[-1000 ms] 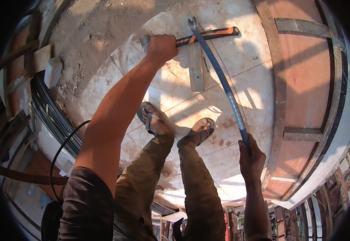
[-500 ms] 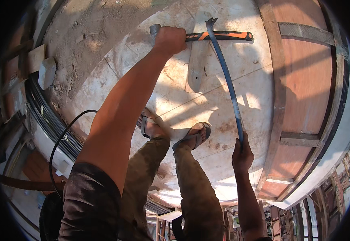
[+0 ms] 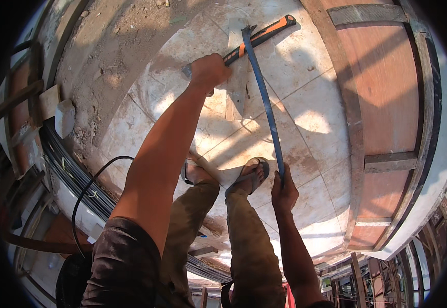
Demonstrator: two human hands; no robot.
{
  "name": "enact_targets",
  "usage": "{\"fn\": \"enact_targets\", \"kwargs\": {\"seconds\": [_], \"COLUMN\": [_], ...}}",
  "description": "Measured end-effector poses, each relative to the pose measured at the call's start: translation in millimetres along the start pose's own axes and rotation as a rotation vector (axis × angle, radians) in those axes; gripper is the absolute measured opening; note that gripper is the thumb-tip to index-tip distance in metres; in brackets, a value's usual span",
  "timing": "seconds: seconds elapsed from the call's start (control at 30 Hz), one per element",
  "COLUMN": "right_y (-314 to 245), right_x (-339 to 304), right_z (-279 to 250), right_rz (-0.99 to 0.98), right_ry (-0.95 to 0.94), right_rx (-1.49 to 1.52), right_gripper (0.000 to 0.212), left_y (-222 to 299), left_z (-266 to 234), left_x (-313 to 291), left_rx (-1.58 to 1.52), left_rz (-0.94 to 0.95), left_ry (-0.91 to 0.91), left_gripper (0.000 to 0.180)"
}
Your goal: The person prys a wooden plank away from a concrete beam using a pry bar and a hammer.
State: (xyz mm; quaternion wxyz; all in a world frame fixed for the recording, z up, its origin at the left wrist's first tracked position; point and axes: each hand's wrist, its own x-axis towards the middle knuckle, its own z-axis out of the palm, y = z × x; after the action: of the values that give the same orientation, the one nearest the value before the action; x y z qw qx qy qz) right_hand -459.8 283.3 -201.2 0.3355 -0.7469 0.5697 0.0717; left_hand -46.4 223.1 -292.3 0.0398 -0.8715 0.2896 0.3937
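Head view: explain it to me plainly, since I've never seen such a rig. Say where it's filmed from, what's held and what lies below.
There is no machine here, just a person's two bare hands. A wide fisheye camera on the head looks down, so straight edges bend near the rim. The left grip is around a hammer near its head. The right grip holds the lower end of a blue pry bar, whose forked end crosses the hammer's handle in view; I can't tell whether they touch. Below, a wooden plank lies on the tiled floor.
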Motion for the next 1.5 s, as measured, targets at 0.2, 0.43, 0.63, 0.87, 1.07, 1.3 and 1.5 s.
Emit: {"fn": "enact_targets", "kwargs": {"seconds": [0.2, 0.43, 0.63, 0.87, 1.07, 1.3, 1.5], "right_y": [37, 59, 35, 25, 57, 43, 46], "right_x": [15, 31, 20, 34, 49, 33, 45], "right_z": [17, 25, -14, -62, -12, 71, 81], "right_rz": [-0.085, -0.051, -0.038, -0.17, -0.252, -0.003, -0.045], "right_ry": [0.092, 0.065, -0.05, 0.108, 0.192, 0.118, 0.101], "right_rx": [-0.001, -0.004, 0.108, -0.123, -0.182, 0.04, 0.041], "right_gripper": [0.043, 0.043, 0.041, 0.04, 0.045, 0.04, 0.033], "left_y": [7, 13, 6, -7, -15, -11, -35], "left_z": [-11, -17, -8, -21, -16, -20, 4], "left_x": [4, 4, 6, 4, 12, 22, 36], "left_rx": [-0.002, 0.039, 0.025, 0.171, 0.141, 0.174, -0.135], "left_rz": [0.159, 0.199, 0.14, 0.181, 0.171, 0.211, 0.231], "left_ry": [-0.053, -0.046, -0.011, 0.142, 0.112, 0.069, 0.029], "left_gripper": [0.039, 0.04, 0.039, 0.029, 0.026, 0.027, 0.032]}}
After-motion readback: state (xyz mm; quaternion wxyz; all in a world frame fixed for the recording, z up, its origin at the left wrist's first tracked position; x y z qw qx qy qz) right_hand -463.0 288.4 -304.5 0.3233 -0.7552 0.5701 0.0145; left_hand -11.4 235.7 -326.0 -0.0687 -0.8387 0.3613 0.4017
